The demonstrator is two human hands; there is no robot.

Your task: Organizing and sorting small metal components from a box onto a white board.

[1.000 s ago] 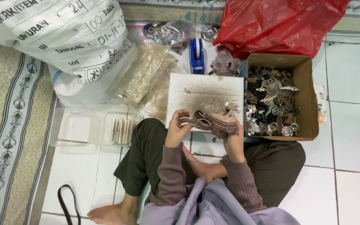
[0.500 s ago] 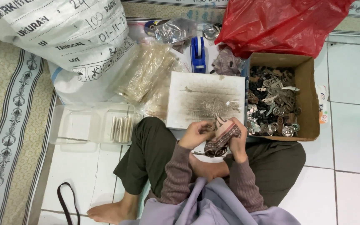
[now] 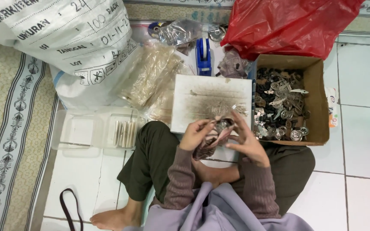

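Note:
I sit cross-legged on a tiled floor. My left hand [image 3: 195, 134] and my right hand [image 3: 246, 139] are together over my lap, both gripping a small brownish patterned cloth [image 3: 213, 136] that wraps a small shiny metal part [image 3: 224, 125]. Just beyond my hands lies a white, smudged flat board [image 3: 208, 100]. To the right of my right hand stands an open cardboard box [image 3: 315, 102] filled with several small metal parts [image 3: 279, 107].
A big white printed sack [image 3: 56, 38] lies at the upper left, a red plastic bag [image 3: 292, 23] at the upper right. Clear plastic packets [image 3: 148, 77], a blue tape dispenser [image 3: 203, 55] and a clear plastic tray [image 3: 93, 132] with thin sticks sit nearby. A patterned mat [image 3: 9, 128] borders the left.
My hands drew back from the board toward my lap and bunched the cloth between them. The cloth now wraps the metal part more tightly.

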